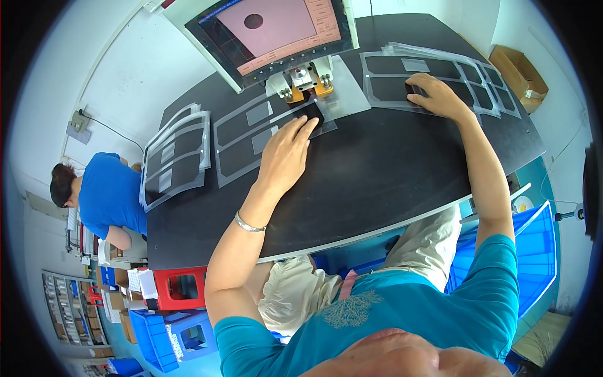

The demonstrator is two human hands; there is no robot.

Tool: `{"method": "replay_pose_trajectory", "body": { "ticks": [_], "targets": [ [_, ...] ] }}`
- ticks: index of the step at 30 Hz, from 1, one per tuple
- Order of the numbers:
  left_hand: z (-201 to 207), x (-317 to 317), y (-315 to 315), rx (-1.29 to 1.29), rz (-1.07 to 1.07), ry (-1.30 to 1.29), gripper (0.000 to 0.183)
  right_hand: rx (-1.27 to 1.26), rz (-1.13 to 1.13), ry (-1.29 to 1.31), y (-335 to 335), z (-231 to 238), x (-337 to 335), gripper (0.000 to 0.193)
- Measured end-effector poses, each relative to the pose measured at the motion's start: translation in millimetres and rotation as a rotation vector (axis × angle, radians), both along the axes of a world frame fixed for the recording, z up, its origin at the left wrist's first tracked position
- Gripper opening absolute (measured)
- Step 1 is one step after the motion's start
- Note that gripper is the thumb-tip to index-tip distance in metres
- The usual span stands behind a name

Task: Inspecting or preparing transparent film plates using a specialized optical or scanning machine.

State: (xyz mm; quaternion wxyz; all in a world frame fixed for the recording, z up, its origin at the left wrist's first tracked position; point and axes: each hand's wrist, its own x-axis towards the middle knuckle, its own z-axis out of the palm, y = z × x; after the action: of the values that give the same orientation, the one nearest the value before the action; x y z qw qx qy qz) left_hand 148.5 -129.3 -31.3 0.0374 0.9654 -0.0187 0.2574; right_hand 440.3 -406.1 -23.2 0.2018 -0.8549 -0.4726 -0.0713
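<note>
A thin clear plastic sheet [235, 139] with pale bands and small light rectangles lies on the black table, its far right end under the machine head [303, 78]. My left hand [286, 151] rests on this sheet's near right part, fingers stretched out flat just in front of the head. To the right, a stack of similar clear sheets [386, 85] lies fanned out. My right hand [436, 95] is over this stack's near edge, thumb and forefinger apart; I cannot make out anything between them. A metal bracelet [250, 224] circles my left wrist.
A monitor [270, 38] showing a dark round spot stands above the machine head. More clear sheets [179, 151] lie on the table's left end. A cardboard box [518, 75] stands beyond the right end. At left, a person in blue [112, 195] bends down. Blue bins [154, 339] stand below.
</note>
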Motion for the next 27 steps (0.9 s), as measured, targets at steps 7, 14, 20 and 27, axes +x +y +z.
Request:
{"method": "replay_pose_trajectory", "body": {
  "ticks": [7,14,20,27],
  "targets": [
    [0.3,-8.3,6.1,-0.113,0.027,0.027,0.027,0.008,0.001,0.030,-1.2,2.0,-1.1,0.042],
    [-10.9,28.7,27.9,-0.018,0.081,-0.069,0.038,-0.005,-0.007,0.018,0.4,2.8,-2.4,0.043],
    [-7.4,43.8,35.1,0.002,0.245,0.066,0.044,0.002,-0.012,0.014,-0.4,2.4,-3.4,0.043],
    [-10.8,44.4,37.0,0.033,0.235,-0.057,0.028,0.134,0.045,0.004,1.9,-1.3,5.7,0.036]
  ]
}}
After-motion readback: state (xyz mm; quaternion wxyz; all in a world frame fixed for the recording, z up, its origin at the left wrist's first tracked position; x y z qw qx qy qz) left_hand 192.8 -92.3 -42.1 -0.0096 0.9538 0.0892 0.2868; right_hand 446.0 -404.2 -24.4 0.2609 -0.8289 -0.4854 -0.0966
